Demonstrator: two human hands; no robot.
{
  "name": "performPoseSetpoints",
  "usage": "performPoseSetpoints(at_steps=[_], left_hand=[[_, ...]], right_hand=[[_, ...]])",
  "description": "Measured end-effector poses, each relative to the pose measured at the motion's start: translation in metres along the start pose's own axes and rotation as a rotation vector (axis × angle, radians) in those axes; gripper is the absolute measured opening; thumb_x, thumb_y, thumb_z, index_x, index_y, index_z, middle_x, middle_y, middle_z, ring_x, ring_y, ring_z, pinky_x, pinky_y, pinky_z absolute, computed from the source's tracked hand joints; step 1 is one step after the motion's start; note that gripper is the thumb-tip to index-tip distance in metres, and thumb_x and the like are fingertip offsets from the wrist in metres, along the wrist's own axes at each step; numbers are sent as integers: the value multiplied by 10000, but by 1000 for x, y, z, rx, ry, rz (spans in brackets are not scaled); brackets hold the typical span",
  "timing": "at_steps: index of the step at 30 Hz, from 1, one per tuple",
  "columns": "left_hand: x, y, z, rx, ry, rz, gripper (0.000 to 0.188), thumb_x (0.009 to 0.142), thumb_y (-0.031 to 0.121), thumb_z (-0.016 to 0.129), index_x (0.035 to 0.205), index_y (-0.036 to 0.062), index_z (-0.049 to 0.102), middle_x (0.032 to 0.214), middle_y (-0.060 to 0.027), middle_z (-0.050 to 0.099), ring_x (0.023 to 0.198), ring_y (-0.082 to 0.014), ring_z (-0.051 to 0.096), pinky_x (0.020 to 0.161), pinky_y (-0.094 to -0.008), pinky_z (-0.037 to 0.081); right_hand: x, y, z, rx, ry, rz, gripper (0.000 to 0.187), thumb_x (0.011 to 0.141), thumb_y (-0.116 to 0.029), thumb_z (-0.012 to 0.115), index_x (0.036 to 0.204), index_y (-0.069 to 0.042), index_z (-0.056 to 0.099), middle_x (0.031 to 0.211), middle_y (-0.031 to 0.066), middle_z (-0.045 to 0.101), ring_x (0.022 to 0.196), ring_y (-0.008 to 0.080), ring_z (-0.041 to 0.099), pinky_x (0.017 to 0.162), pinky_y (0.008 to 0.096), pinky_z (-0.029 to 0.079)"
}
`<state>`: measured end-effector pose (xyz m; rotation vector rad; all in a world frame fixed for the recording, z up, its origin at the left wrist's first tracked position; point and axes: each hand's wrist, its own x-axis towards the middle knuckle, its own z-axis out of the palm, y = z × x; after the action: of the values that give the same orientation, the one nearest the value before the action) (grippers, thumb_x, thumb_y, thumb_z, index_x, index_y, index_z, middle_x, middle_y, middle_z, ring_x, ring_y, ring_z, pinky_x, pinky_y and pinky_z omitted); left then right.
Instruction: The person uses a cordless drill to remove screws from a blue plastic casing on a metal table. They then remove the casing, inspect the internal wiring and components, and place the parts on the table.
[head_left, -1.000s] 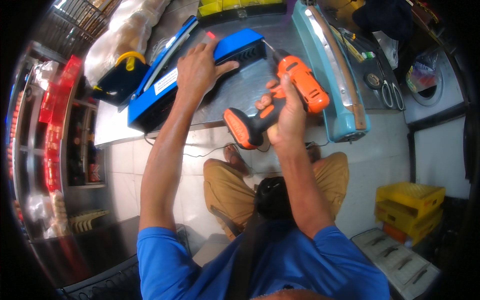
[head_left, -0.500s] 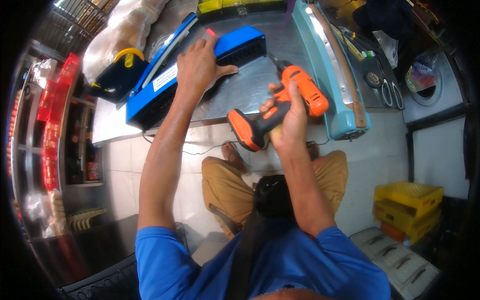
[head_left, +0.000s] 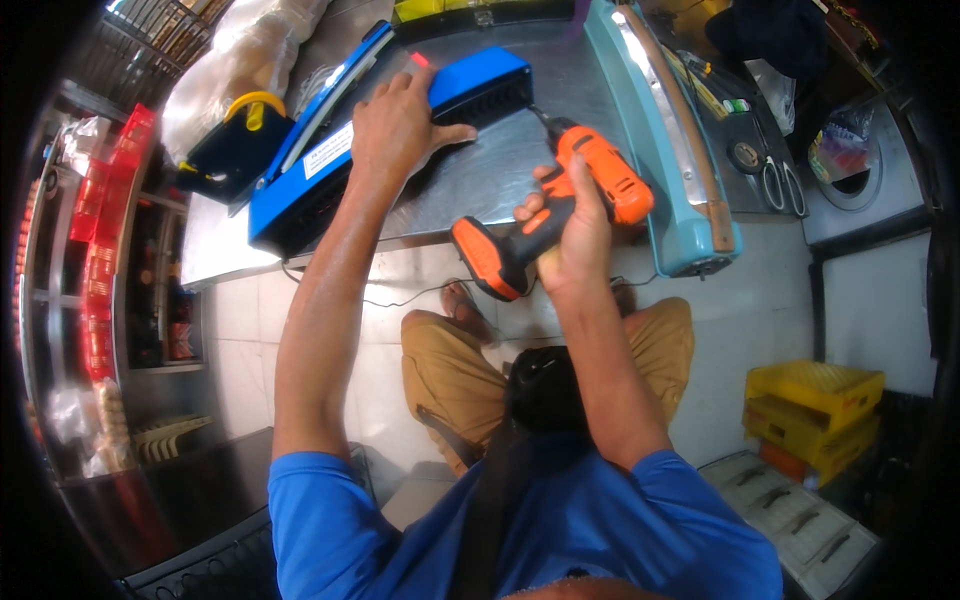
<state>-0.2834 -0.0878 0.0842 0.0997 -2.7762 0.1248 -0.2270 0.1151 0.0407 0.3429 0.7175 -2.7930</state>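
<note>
My left hand (head_left: 392, 125) lies across the middle of a long blue heat sealer (head_left: 480, 78), fingers over its far side and thumb stretched out on the near side. The sealer is tilted on its side on a metal table, with a white label facing up. In my right hand (head_left: 578, 225) is an orange and black cordless drill (head_left: 605, 178), gripped by its handle. Its bit points up and left at the sealer's right end; whether the tip touches a screw there is too small to tell.
A turquoise heat sealer (head_left: 640, 130) stands right of the drill. Scissors (head_left: 782, 186) and a tape roll (head_left: 743, 156) lie beyond it. On the left are a dark tool bag (head_left: 235, 150) and wrapped plastic. A black cable (head_left: 400, 303) hangs below the table. Yellow crates (head_left: 815, 400) sit lower right.
</note>
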Motion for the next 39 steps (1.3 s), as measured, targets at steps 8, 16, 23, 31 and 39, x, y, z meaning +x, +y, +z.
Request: performPoseSetpoints(at_steps=[8, 16, 23, 31, 39], left_hand=[[1, -3, -3, -48, 10, 19, 983, 556, 621, 863, 1351, 113, 587, 1154, -107, 700, 1097, -304, 662, 869, -444, 548], [-4, -5, -1, -79, 23, 28, 1016, 523, 613, 876, 1351, 99, 588, 1172, -112, 698, 1097, -313, 658, 881, -445, 541], [-1, -4, -1, -58, 16, 49, 1043, 509, 636, 868, 1356, 99, 584, 1203, -123, 681, 1112, -318, 654, 881, -453, 543], [-19, -36, 20, -215, 151, 78, 972, 600, 617, 850, 1348, 55, 585, 1215, -206, 660, 1127, -366, 638, 953, -471, 514], [-4, -2, 7, -157, 124, -58, 721, 730, 715, 691, 1139, 121, 716, 1052, -110, 716, 1024, -298, 687, 876, -473, 498]], right_hand=[[1, 5, 3, 10, 26, -19, 328, 974, -292, 675, 1182, -91, 521, 873, 53, 568, 599, 159, 578, 541, 340, 516], [-2, 5, 5, -41, 26, -8, 280, 976, -274, 660, 1166, -112, 533, 845, 51, 576, 615, 162, 556, 570, 334, 488], [-1, 4, 2, -26, 21, -20, 273, 976, -284, 661, 1148, -113, 535, 858, 59, 584, 621, 166, 562, 570, 334, 488], [9, 14, -8, -92, -19, 103, 278, 944, -360, 697, 992, -112, 583, 810, 64, 615, 573, 145, 558, 511, 306, 498], [28, -15, -20, -184, -154, 44, 414, 988, -403, 621, 1080, -13, 517, 878, 127, 586, 648, 198, 542, 608, 347, 474]])
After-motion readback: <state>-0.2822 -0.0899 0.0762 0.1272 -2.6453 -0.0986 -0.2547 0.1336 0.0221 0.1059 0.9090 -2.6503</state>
